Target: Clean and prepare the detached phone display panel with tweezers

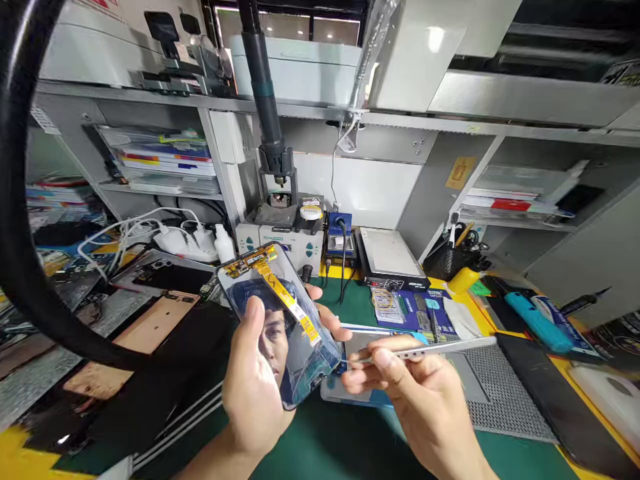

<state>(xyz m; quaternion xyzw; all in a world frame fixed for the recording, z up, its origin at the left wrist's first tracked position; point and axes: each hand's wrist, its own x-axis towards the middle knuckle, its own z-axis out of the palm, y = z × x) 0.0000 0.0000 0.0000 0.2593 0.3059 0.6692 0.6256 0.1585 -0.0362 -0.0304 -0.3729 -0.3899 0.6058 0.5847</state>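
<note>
The left grip (257, 393) clamps a glossy phone screen panel (278, 313), thumb across its face and fingertips at the far edge, holding it tilted above the green worktop (345, 443). An orange ribbon cable (287, 298) lies along the panel. The right grip (425, 393) pinches a slim metal tool (455, 347), its tip by the panel's lower right edge; contact cannot be told.

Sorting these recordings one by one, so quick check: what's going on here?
Over a green mat, a person's left hand holds up a glossy dark panel with a yellow ribbon cable across it. The right hand grips a slim metal tool in its fingers, its tip by the panel's lower right edge; whether they touch is unclear.
</note>
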